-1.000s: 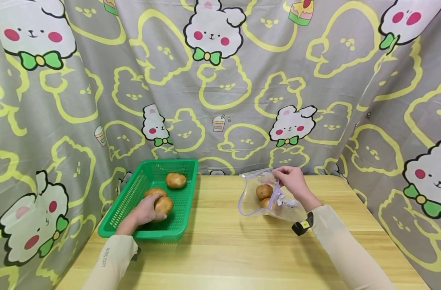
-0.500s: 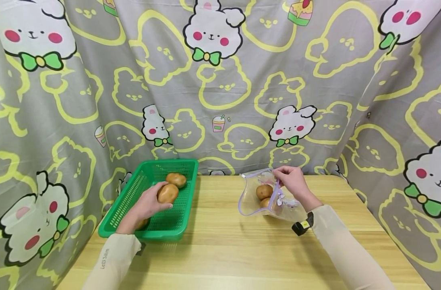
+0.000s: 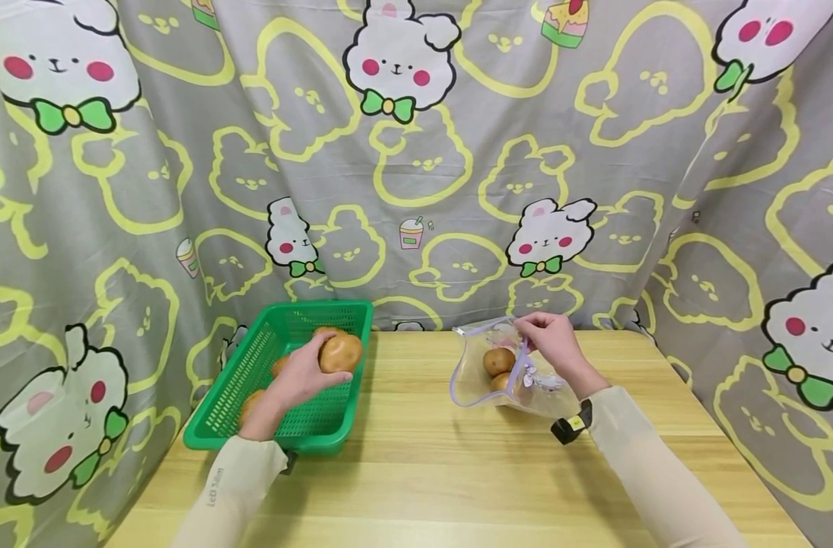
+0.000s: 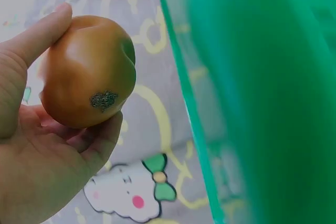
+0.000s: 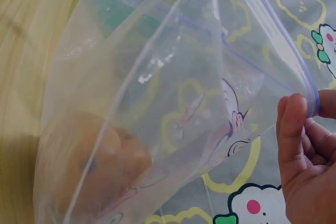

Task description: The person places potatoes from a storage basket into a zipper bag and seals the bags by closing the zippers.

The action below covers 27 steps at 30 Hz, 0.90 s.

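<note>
My left hand [image 3: 303, 378] grips a smooth, orange-brown potato [image 3: 341, 354] above the right side of the green basket [image 3: 330, 441]. In the left wrist view, thumb and fingers curl round this potato [image 4: 89, 72], which has a dark rough patch. Other potatoes [image 3: 252, 407] lie in the basket, partly hidden by the hand and forearm. On the right, my right hand [image 3: 558, 346] pinches the purple-edged rim of a clear zip bag [image 3: 471, 373], whose mouth stands open. Two potatoes [image 3: 500, 361] rest inside the bag, blurred through the plastic in the right wrist view.
Basket and bag stand apart on a light wooden table [image 3: 416, 449], with bare tabletop between them. A grey curtain [image 3: 416, 183] with cartoon rabbits hangs behind the table and along both sides. A black wrist device [image 3: 570, 428] sits at the right cuff.
My left hand has lifted the potato from among the others and carried it right and away from me, toward the basket's right rim. The right hand and bag have stayed still.
</note>
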Each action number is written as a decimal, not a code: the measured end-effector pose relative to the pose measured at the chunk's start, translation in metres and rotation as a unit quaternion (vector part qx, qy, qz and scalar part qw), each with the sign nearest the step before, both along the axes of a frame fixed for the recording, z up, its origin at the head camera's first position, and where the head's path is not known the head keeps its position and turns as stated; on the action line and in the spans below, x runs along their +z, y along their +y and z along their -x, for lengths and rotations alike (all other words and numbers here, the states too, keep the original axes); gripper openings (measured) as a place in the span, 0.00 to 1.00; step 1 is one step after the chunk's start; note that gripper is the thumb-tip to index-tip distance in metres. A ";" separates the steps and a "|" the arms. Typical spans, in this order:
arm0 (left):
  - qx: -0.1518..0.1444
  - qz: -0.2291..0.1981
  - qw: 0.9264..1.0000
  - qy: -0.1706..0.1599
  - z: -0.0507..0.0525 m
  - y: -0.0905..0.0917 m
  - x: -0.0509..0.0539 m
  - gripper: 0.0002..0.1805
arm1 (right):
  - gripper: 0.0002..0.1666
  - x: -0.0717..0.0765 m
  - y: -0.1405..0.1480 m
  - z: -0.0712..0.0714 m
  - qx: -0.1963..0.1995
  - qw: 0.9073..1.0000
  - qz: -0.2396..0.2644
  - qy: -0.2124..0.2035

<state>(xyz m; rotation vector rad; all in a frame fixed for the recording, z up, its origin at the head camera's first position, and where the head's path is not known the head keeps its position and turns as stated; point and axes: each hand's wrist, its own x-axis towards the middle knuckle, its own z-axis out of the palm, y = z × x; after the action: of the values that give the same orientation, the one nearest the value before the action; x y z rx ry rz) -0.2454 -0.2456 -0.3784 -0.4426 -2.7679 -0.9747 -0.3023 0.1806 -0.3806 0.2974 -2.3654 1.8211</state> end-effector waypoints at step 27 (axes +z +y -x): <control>-0.091 -0.087 0.991 -0.050 0.006 0.114 0.002 0.40 | 0.18 0.004 0.001 0.009 -0.021 1.000 0.000 0.013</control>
<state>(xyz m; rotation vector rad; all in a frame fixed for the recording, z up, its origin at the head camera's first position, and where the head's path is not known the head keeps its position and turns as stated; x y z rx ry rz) -0.2515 -0.1315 -0.3759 -0.6425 -2.7335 -1.3020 -0.3116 0.1815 -0.3765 0.2689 -2.3368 1.7878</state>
